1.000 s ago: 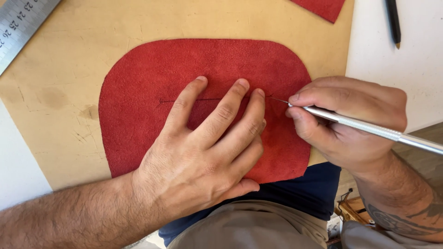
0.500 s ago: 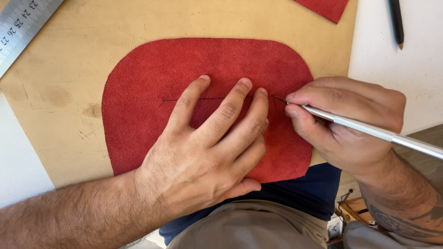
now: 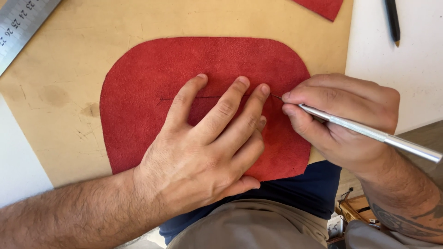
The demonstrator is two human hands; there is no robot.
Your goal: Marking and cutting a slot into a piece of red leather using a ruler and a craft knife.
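Right hand (image 3: 344,122): grip clenched pen-fashion on a slim silver craft knife (image 3: 369,133); handle runs out toward 4 o'clock, tip down on the red suede piece (image 3: 152,92) at its 3 o'clock side, at the end of a thin dark line (image 3: 210,97). The blade itself is too small to make out.

Left hand (image 3: 207,152): grip released, palm flat and fingers spread, pressing on the red suede piece at its centre; fingertips lie along the dark line, pointing to 1 o'clock, just beside the knife tip.

Red suede piece: rounded-corner panel, lying flat on a tan board (image 3: 60,97), near edge overhanging at 6 o'clock above the person's lap.

Tan board: scuffed and stained, lying on the white worktop (image 3: 406,64).

Steel ruler (image 3: 23,25): at 10 o'clock, laid diagonally over the board's corner, well apart from both hands.

Second red suede scrap (image 3: 320,5): at 1 o'clock, cut off by the frame edge.

Dark pencil (image 3: 393,20): at 2 o'clock on the white worktop, apart from the board.
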